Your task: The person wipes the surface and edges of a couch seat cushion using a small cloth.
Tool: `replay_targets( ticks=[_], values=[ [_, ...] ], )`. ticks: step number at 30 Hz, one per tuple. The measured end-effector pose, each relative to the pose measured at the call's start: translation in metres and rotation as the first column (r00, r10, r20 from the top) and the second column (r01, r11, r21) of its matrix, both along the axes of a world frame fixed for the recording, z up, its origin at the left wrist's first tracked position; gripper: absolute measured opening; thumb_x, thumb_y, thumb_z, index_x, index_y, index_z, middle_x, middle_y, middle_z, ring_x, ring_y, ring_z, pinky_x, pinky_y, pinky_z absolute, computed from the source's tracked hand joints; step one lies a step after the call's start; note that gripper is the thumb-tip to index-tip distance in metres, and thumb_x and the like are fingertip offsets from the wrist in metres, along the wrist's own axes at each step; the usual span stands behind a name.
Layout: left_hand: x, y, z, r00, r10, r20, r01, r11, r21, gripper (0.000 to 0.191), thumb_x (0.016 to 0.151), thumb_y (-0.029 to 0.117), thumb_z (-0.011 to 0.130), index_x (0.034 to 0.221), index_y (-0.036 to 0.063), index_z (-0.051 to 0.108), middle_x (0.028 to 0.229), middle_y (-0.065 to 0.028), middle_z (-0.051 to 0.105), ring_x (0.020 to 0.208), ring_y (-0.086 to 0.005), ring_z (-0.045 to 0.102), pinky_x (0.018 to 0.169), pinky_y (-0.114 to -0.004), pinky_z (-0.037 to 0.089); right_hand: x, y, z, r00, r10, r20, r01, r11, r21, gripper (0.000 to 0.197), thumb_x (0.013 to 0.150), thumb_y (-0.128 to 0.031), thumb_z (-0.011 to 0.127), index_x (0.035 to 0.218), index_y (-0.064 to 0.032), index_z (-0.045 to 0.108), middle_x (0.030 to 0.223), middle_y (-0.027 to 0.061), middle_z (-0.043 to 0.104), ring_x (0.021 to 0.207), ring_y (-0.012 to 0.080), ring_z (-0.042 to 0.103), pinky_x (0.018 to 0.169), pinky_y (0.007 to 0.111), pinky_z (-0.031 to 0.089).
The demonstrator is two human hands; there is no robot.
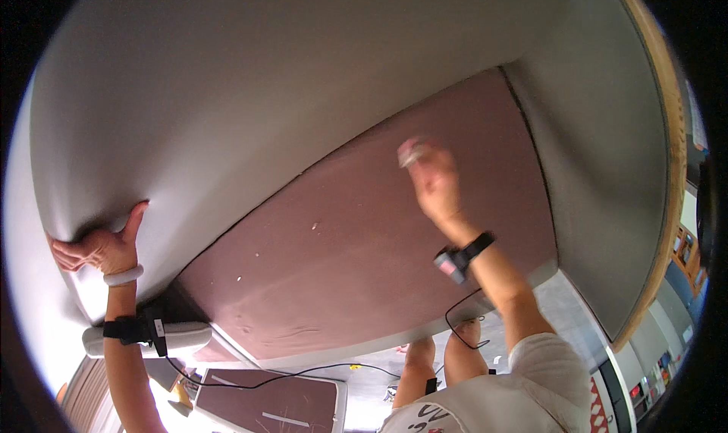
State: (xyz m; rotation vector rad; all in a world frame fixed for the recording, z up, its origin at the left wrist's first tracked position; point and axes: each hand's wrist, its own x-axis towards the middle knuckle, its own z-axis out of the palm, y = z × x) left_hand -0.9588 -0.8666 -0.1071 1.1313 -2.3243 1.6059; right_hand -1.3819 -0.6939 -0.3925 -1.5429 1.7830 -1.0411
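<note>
A sofa's seat base, covered in reddish-brown fabric (341, 234), lies before me with several small pale scraps on it. Along its far side rises a grey upholstered backrest (256, 120). My left hand (102, 248) grips the backrest's edge at the far left, thumb pressed into the grey surface. Above the brown fabric, my right hand (435, 180) is blurred; its fingers are closed around a small pinkish and whitish object (410, 152) too blurred to name. Each forearm wears a black strap with a device.
A grey side panel with a wooden edge (674, 148) stands at the right. Black cables (256, 386) run from the wrist devices. Below left lies another brown-covered piece with a light frame (341, 404). Shelves with goods (660, 376) stand at lower right.
</note>
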Motion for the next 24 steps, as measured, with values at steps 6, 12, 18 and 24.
replay_targets(
  ticks=[6,12,18,24],
  values=[
    [-0.012,-0.004,-0.006,0.998,0.027,-0.053,-0.028,1.0,-0.005,0.144,0.053,0.092,0.055,0.14,-0.0073,-0.002,0.127,-0.0245,0.025,0.115,-0.0378,0.028,0.093,-0.053,0.024,-0.196,-0.081,-0.045,0.812,-0.175,-0.557,0.126,0.984,-0.126,0.021,0.089,-0.009,0.056,0.108,-0.0028,0.06,0.117,0.0148,0.057,0.116,0.036,0.05,0.1,0.047,0.038],
    [-0.016,0.001,-0.004,0.992,0.087,-0.09,-0.08,0.994,0.076,0.146,0.051,0.09,0.058,0.14,-0.0064,-0.006,0.132,-0.0267,0.022,0.12,-0.0405,0.025,0.096,-0.057,0.023,-0.187,-0.123,-0.099,0.548,-0.159,-0.821,0.302,0.953,0.017,0.018,0.084,-0.015,0.058,0.096,-0.0052,0.067,0.105,0.0147,0.061,0.098,0.0332,0.058,0.084,0.045,0.046],
    [-0.019,0.002,-0.001,0.997,0.081,-0.011,-0.081,0.997,-0.006,0.141,0.056,0.093,0.05,0.141,-0.0074,0.0,0.126,-0.0265,0.03,0.106,-0.0388,0.04,0.084,-0.051,0.034,-0.161,-0.1,-0.04,0.909,0.415,0.027,-0.388,0.821,0.419,0.032,0.098,-0.036,0.048,0.11,-0.0138,0.067,0.103,0.0133,0.067,0.099,0.0264,0.063,0.086,0.045,0.05],
    [-0.015,0.0,-0.005,0.992,0.1,-0.081,-0.094,0.993,0.07,0.143,0.055,0.09,0.055,0.14,-0.0078,-0.005,0.132,-0.0303,0.023,0.12,-0.0428,0.028,0.095,-0.056,0.026,-0.204,-0.105,-0.041,0.791,0.201,-0.578,-0.061,0.966,0.253,0.019,0.093,-0.006,0.048,0.1,-0.0002,0.065,0.105,0.0189,0.065,0.098,0.0346,0.063,0.084,0.044,0.051]
  ],
)
